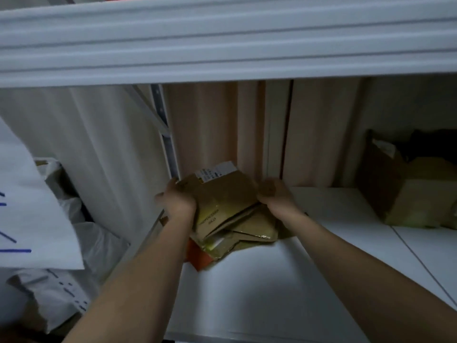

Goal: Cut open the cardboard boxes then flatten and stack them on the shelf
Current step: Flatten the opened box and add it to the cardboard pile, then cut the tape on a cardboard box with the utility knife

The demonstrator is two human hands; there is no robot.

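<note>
Two bare forearms reach forward from the bottom edge over the white shelf [259, 280]. At the back left part of this shelf lies a stack of flattened cardboard boxes [237, 226], and both hands meet on it. On top is a flattened box [222, 191] with a white label at its far edge; it sits tilted, the far side higher. The left hand [179, 203] grips the left edge of this top box, the fingers curled round it. The right hand [275, 195] rests on the right edge, fingers bent down over the cardboard, but the blur does not let me tell if they are together or spread. An orange piece [200, 258] shows under the stack. Further right on the shelf stands an open brown carton [395, 189]. White bags [81, 231] lie left of the shelf
</note>
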